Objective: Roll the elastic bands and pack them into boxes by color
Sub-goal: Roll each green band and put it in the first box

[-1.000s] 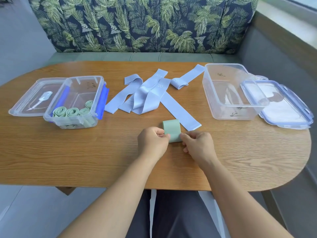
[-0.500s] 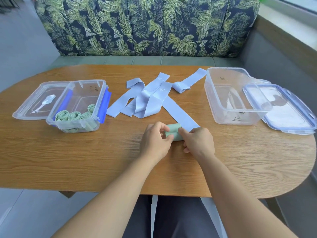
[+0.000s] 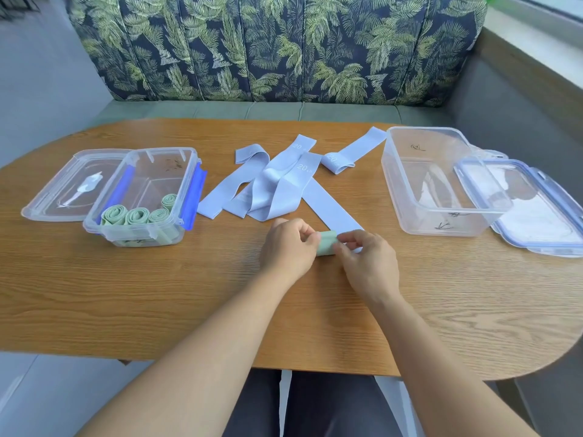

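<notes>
A rolled green elastic band (image 3: pixel 326 243) lies on the wooden table (image 3: pixel 126 294) between my hands. My left hand (image 3: pixel 288 249) grips its left end and my right hand (image 3: pixel 367 263) pinches its right end. Behind them, several flat light-blue bands (image 3: pixel 274 187) lie spread in a loose pile. To the left stands a clear box with blue clips (image 3: pixel 143 197), holding several green rolls (image 3: pixel 137 216). To the right stands an empty clear box (image 3: pixel 438 181).
A clear lid (image 3: pixel 72 187) lies left of the green-roll box. A blue-rimmed lid (image 3: pixel 536 209) leans against the empty box at the right. A bench with a leaf-print backrest (image 3: pixel 277 48) runs behind the table.
The green band's flat tail, upright a second ago, has been rolled up into a compact roll. Both hands stayed at its ends.
</notes>
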Demonstrator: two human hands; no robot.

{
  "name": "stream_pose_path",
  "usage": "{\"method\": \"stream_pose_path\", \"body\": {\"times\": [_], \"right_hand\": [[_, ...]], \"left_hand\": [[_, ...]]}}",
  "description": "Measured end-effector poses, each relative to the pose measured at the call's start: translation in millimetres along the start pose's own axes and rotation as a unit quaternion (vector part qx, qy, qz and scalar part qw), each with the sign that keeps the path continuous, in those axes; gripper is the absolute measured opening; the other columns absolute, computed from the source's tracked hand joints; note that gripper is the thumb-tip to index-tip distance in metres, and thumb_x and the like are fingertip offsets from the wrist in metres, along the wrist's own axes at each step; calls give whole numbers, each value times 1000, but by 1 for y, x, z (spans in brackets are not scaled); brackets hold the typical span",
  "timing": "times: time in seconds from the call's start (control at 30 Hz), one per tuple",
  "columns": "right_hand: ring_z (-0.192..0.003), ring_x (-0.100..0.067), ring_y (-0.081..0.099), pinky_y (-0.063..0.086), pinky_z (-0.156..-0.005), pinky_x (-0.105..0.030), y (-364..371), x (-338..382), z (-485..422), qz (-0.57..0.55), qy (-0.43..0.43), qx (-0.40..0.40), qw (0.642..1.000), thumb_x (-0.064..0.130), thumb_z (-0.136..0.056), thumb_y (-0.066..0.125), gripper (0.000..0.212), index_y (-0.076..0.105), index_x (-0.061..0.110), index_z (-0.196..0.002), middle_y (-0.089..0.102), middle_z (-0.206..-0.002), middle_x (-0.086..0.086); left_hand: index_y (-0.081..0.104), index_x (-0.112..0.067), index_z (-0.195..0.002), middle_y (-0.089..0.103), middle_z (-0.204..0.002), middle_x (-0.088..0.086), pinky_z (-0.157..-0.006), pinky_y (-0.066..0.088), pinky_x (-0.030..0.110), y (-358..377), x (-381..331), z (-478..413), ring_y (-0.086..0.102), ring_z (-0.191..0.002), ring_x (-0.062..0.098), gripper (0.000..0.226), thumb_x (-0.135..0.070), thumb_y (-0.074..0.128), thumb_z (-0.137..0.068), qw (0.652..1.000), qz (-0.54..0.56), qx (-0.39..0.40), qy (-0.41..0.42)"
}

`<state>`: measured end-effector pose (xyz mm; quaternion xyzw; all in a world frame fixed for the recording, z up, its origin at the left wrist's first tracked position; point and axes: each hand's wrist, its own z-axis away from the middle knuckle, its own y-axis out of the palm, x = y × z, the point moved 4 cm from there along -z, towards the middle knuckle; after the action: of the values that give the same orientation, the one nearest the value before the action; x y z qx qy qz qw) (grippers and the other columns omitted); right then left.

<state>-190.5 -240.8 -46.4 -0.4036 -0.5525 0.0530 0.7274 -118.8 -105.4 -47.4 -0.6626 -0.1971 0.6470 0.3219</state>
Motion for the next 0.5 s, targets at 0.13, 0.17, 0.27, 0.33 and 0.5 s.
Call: {"method": "stream_pose_path", "body": {"times": [0.13, 0.17, 0.27, 0.33, 0.5], "right_hand": [[-81, -16, 62, 46, -69, -29, 1, 1, -6, -4, 14, 14, 1000, 31, -87, 64, 16, 71, 26, -100, 64, -85, 11], [-80, -17, 62, 45, -69, -28, 1, 1, -7, -5, 18, 17, 1000, 31, -87, 63, 15, 71, 26, -99, 63, -83, 12], [-80, -17, 61, 44, -69, -28, 0, 1, -8, -4, 21, 22, 1000, 31, -87, 63, 14, 71, 26, -97, 62, -78, 15], [-81, -16, 61, 43, -69, -28, -1, 2, -8, 0, 20, 23, 1000, 30, -87, 62, 13, 71, 26, -96, 59, -74, 18], [-79, -14, 59, 43, -69, -28, -4, 8, -6, 6, 13, 26, 1000, 28, -88, 62, 6, 67, 28, -90, 59, -74, 18]], "left_hand": [[62, -30, -91, 63, -102, -9, -85, 52, 35, 4, 1, -2, 60, -97, 12, 14, -38, 69, -82, 996, 4, 75, 48], [61, -32, -92, 65, -103, -10, -86, 52, 36, 4, 2, -4, 60, -98, 12, 15, -38, 70, -81, 994, -4, 92, 53], [57, -40, -87, 64, -107, -8, -86, 52, 36, 2, 3, -9, 60, -98, 10, 20, -42, 72, -75, 990, -20, 124, 60], [55, -44, -85, 62, -109, -6, -85, 52, 35, 2, 3, -11, 60, -97, 8, 26, -45, 75, -70, 988, -23, 144, 58], [56, -36, -87, 63, -101, -6, -80, 52, 34, 0, -1, -11, 60, -90, 13, 24, -33, 78, -76, 989, -30, 121, 82]]}}
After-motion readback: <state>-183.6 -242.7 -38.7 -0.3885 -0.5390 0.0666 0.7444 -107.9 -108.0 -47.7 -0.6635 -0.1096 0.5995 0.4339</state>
